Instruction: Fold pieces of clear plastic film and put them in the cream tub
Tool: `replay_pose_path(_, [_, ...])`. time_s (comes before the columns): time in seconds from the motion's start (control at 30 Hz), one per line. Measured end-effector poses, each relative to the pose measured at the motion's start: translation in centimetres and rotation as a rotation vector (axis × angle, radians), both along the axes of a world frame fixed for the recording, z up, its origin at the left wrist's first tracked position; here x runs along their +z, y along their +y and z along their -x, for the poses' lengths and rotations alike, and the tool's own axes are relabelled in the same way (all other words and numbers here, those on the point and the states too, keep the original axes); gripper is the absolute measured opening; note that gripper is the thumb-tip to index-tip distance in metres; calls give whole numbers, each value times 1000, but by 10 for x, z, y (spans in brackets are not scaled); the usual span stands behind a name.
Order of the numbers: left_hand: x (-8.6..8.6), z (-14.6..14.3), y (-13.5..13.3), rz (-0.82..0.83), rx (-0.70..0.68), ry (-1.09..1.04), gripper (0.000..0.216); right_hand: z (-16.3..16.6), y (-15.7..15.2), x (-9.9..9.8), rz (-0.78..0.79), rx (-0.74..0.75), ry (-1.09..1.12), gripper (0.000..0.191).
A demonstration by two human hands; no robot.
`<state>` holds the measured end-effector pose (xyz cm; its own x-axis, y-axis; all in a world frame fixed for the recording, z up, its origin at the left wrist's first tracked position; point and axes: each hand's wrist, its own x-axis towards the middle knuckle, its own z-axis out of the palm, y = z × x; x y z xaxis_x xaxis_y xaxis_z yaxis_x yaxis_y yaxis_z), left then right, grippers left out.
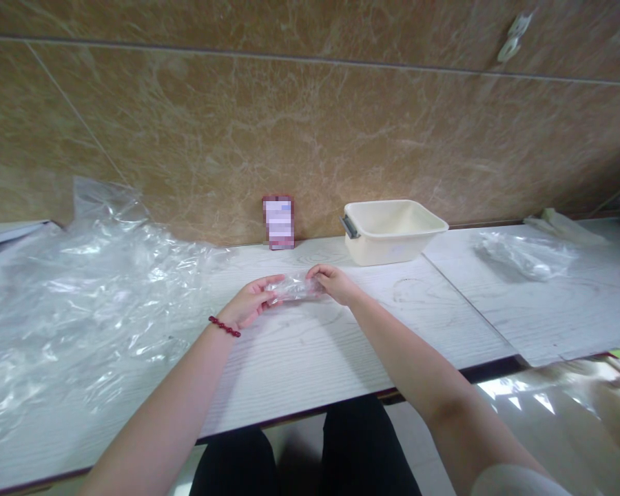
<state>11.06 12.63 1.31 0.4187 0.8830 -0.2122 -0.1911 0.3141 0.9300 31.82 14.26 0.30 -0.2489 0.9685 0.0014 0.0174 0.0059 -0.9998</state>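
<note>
My left hand and my right hand meet over the middle of the white table. Between them they hold a small clear plastic bag, one end in each hand, fingers pinched on it just above the tabletop. What the bag holds, if anything, I cannot make out. A dark red bead bracelet circles my left wrist.
A big heap of crumpled clear plastic covers the table's left part. A cream tub with a grey handle stands against the brown marble wall, a small purple card beside it. More clear bags lie on the right table.
</note>
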Motion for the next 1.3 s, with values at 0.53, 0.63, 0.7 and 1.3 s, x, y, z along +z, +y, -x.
replay_pose_path(0.53, [1,8,3,-30,-95,48,52,-6,-5,8,124,128,226,21])
replay_pose_path(0.63, [1,12,4,-57,-125,69,56,-9,-8,11,81,175,125,29])
replay_pose_path(0.7, [1,15,4,-79,-166,93,62,-11,-9,12,59,219,87,34])
replay_pose_path(1.3, [10,27,2,104,-308,-134,58,-20,-16,24,66,474,207,41])
